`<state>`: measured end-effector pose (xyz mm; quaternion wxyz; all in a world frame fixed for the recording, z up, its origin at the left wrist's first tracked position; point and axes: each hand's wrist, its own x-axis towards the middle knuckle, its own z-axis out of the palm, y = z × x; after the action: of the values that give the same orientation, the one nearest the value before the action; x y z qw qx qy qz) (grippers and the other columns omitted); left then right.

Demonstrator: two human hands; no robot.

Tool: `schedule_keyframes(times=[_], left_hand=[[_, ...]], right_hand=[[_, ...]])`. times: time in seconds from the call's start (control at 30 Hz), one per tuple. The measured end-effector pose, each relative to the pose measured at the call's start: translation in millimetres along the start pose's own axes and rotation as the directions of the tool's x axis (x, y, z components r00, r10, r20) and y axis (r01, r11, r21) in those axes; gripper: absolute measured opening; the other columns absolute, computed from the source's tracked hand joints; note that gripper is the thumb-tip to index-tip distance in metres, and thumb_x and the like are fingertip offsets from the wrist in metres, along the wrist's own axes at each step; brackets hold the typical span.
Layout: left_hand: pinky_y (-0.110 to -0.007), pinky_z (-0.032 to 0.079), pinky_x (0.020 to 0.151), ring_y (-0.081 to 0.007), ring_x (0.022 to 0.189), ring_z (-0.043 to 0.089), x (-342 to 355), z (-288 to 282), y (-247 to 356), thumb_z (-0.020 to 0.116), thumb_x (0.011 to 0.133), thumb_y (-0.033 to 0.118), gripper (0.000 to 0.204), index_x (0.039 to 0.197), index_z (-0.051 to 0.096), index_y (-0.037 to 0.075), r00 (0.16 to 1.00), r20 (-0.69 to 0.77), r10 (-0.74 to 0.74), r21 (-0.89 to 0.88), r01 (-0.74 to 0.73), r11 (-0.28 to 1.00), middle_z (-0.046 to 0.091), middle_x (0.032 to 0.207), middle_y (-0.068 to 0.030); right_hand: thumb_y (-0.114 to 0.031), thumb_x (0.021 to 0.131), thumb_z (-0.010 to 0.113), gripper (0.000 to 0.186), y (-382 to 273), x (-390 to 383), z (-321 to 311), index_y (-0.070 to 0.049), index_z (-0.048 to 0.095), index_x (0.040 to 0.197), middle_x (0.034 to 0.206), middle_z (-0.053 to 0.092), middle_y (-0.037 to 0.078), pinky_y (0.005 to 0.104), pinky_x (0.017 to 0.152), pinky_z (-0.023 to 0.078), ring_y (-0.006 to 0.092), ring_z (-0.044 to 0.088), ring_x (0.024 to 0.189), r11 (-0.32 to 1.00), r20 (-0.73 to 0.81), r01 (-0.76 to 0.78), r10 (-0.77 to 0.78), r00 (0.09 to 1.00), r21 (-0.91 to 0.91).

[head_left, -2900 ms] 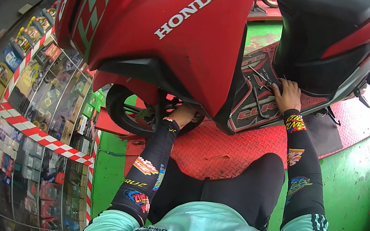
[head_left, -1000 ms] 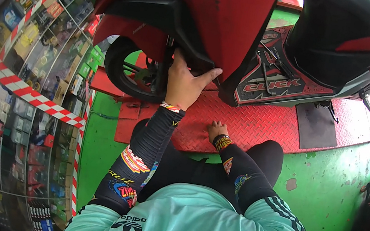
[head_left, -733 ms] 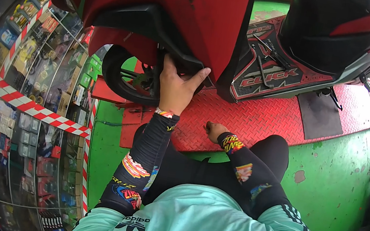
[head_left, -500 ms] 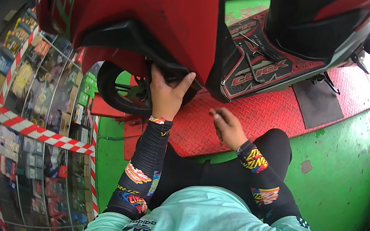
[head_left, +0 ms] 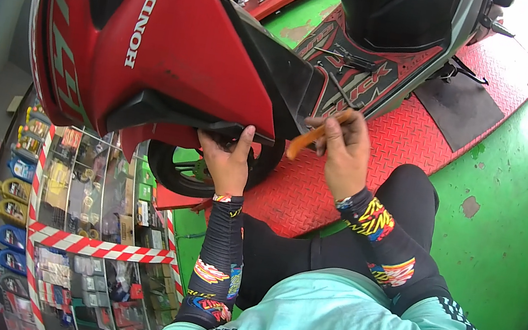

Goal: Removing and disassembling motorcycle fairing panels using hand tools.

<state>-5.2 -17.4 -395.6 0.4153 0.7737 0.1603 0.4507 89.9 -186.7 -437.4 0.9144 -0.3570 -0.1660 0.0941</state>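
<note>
A red scooter (head_left: 179,48) stands before me, with its black front wheel (head_left: 172,175) under the bodywork. My left hand (head_left: 226,162) grips the lower edge of the red front fairing (head_left: 223,75), near its black trim; the thumb points up and the other fingers are partly hidden behind the edge. In my right hand (head_left: 347,154) is a flat orange pry tool (head_left: 308,141), closed between thumb and fingers. Its free end points down and left, towards the fairing's rear lower corner, with a gap between them.
Several dark metal tools (head_left: 346,60) lie on the scooter's footboard (head_left: 377,79). Under the scooter is a red tread-plate platform (head_left: 392,140) bearing a dark mat (head_left: 459,109). A glass display case (head_left: 108,209) edged with red-and-white tape stands at left. The floor (head_left: 496,222) is green.
My right hand has risen towards the fairing, and the orange pry tool now shows clearly in it. The left hand stays at the fairing's lower edge. The view has shifted.
</note>
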Motion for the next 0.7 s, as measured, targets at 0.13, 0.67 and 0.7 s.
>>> schedule_keyframes(times=[0.13,0.67,0.7], left_hand=[[-0.032,0.049,0.094,-0.0194,0.114,0.057,-2,1,-2,0.085,0.085,0.015,0.077,0.142,0.035,0.001,1.0,0.011,-0.027,-0.002,0.027,1.0,0.053,0.132,-0.0114],[-0.037,0.038,0.11,-0.0227,0.124,0.05,-2,5,-6,0.079,0.091,0.02,0.07,0.142,0.035,0.0,0.999,0.021,-0.028,0.054,0.027,0.998,0.049,0.137,-0.014],[-0.037,0.038,0.11,-0.0227,0.124,0.05,-2,5,-4,0.079,0.091,0.02,0.07,0.142,0.035,0.0,0.999,0.023,-0.024,0.061,0.023,0.998,0.049,0.137,-0.014]], right_hand=[[-0.003,0.1,0.062,0.012,-2,15,-4,0.0,0.051,0.105,0.107,0.068,0.012,0.0256,0.079,0.056,0.0128,0.069,0.092,0.993,-0.041,0.095,-0.093,0.995,0.071],[-0.037,0.106,0.049,0.03,19,-1,27,-0.009,0.048,0.117,0.082,0.054,0.003,0.0246,0.052,0.034,0.0088,0.043,0.058,0.519,0.35,-0.774,0.693,0.63,0.364],[-0.044,0.107,0.044,0.036,14,-1,37,-0.011,0.05,0.118,0.077,0.05,0.001,0.0248,0.048,0.028,0.0083,0.037,0.055,0.417,0.366,-0.81,0.739,0.566,0.412]])
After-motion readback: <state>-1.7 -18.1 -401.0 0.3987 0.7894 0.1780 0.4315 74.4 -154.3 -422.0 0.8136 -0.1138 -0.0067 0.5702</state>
